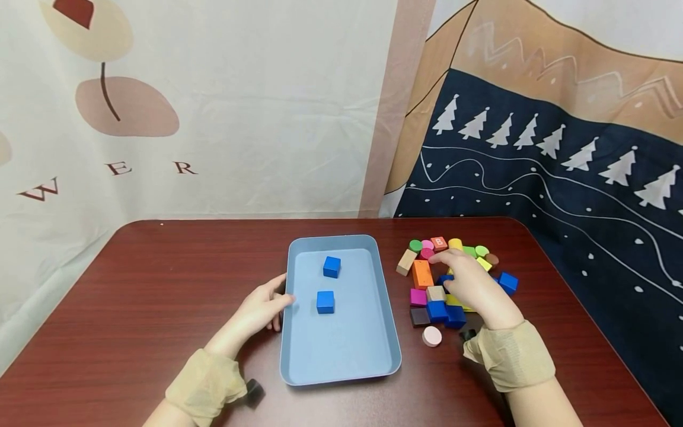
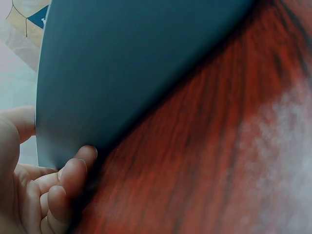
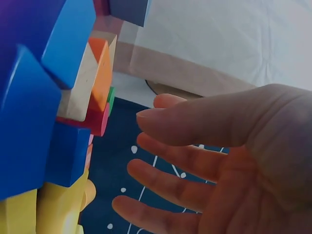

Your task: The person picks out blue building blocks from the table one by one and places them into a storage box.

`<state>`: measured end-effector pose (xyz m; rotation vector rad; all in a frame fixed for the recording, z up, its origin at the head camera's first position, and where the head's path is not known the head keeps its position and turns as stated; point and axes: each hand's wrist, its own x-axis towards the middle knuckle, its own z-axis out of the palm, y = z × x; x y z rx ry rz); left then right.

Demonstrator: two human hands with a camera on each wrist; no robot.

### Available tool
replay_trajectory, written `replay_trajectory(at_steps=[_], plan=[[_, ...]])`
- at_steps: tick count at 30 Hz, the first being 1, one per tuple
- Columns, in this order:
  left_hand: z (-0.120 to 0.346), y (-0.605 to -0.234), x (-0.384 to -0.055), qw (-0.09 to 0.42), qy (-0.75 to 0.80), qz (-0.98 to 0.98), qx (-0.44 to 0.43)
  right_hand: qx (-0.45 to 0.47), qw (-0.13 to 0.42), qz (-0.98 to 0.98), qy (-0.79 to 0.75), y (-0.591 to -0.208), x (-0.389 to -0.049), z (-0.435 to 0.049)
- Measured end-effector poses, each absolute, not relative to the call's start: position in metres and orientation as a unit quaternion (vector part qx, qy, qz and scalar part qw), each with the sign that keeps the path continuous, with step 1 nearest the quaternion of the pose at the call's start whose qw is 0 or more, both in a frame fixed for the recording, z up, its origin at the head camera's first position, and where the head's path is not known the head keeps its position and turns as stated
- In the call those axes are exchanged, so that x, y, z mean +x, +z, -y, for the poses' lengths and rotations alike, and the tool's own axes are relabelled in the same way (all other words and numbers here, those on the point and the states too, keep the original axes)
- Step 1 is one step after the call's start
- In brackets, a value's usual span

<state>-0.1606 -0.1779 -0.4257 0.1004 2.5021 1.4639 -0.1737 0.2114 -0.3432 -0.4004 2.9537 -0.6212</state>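
Note:
My left hand [image 1: 265, 305] grips the left rim of a blue tray [image 1: 341, 367], thumb over the edge and fingers against the outer wall. In the left wrist view the curled fingers [image 2: 73, 175] press the tray's side [image 2: 122, 63] just above the table. Two blue cubes, a rear one [image 1: 331, 267] and a nearer one [image 1: 325, 302], sit inside the tray. My right hand [image 1: 472, 284] hovers over a pile of coloured blocks, fingers spread and holding nothing. Near it are an orange block [image 1: 422, 275] and blue blocks; one blue block [image 1: 446, 279] is partly hidden beneath the hand.
The pile also has a magenta block [image 1: 418, 297], a dark block [image 1: 420, 317], a wooden block [image 1: 407, 262] and several green, pink and yellow pieces. A pale round disc [image 1: 431, 337] lies at its front. Printed cloth [image 1: 256, 118] hangs behind the brown table [image 1: 176, 284].

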Motion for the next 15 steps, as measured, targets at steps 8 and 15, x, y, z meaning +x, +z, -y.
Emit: replay_trajectory(at_steps=[8,15], plan=[[0.1778,-0.4253,-0.1603,0.119,0.504,-0.855,0.035,-0.112,0.082,-0.969,-0.207,-0.3462,-0.1755,-0.2132],[0.1778,-0.4254,-0.1598,0.118,0.504,-0.855,0.034,-0.1,0.09,-0.971,-0.199,-0.3503,-0.1767,-0.214]])
